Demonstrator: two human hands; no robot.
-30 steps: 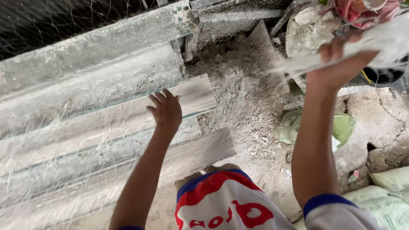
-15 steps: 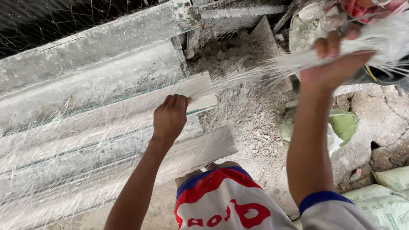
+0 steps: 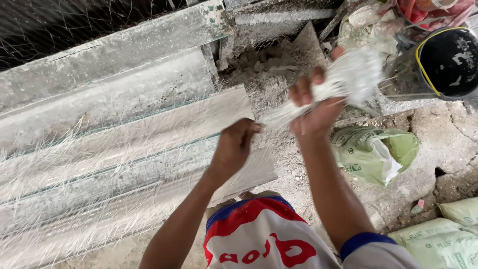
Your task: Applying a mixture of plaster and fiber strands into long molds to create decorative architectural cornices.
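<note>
My right hand (image 3: 313, 107) is closed around a bunch of white glass-fibre strands (image 3: 348, 79) held up at the upper right. My left hand (image 3: 235, 147) pinches the lower end of the same bunch, just off the right end of the long grey plaster moulding (image 3: 124, 134). Loose white fibres (image 3: 84, 164) lie spread over the moulding's ridged surface.
Dusty rubble (image 3: 271, 69) fills the ground behind the moulding. A black bucket with a yellow rim (image 3: 448, 62) stands at the top right. A crumpled green sack (image 3: 376, 152) lies on cracked concrete, and more sacks (image 3: 443, 239) sit at the lower right. Wire mesh (image 3: 59, 30) is at the top left.
My right hand has come down and left with the fibre bunch. My left hand has lifted off the moulding and moved right to grip the bunch's lower end.
</note>
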